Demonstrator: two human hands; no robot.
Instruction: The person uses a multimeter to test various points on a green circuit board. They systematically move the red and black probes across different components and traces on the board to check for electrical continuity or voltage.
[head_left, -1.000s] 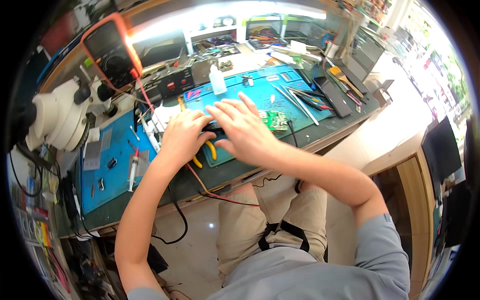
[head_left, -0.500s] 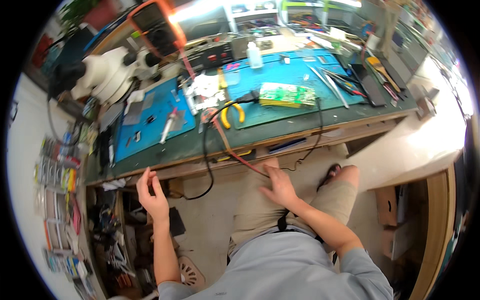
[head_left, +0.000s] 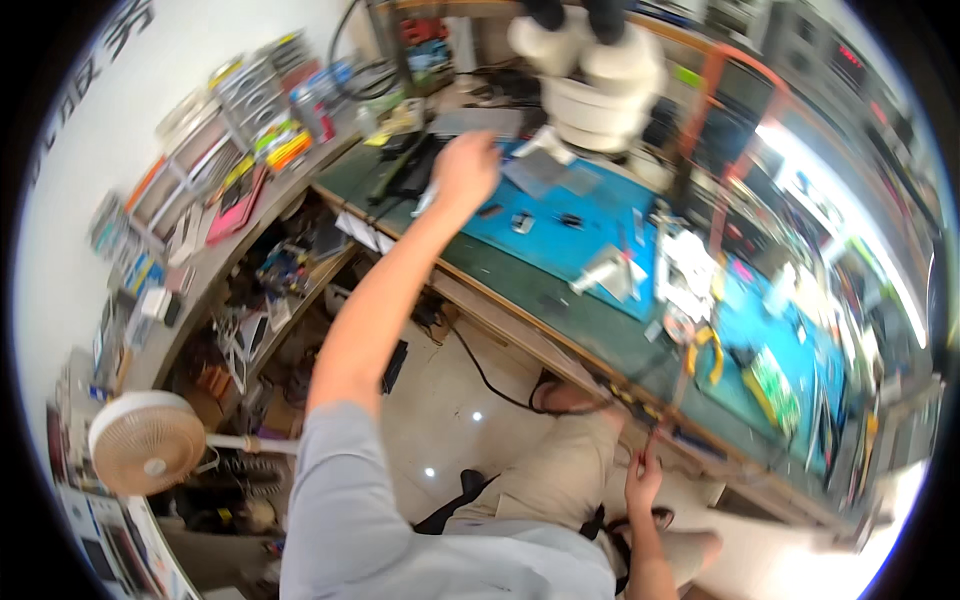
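My left hand [head_left: 467, 170] reaches over the far left end of the bench, above long dark tools [head_left: 408, 172] lying at the edge of the blue mat [head_left: 610, 215]. Motion smears its fingers, and what they touch is hidden. Low by the bench's front edge, my right hand [head_left: 643, 483] has its fingers closed round the end of a red cable [head_left: 655, 438]. A green circuit board [head_left: 772, 395] with a yellow side lies on the right-hand mat, near yellow-handled pliers [head_left: 706, 357]. A syringe [head_left: 628, 262] rests on the left mat.
A white microscope [head_left: 590, 90] stands behind the left mat, beside an orange-framed multimeter [head_left: 735, 115]. Parts drawers [head_left: 180, 185] line the side shelf at left. A fan [head_left: 148, 443] is at lower left. A black cable [head_left: 490, 380] hangs below the bench's front edge.
The view has swung left. My left hand has moved from in front of the bench to above its left end. My right hand stays low by the red cable.
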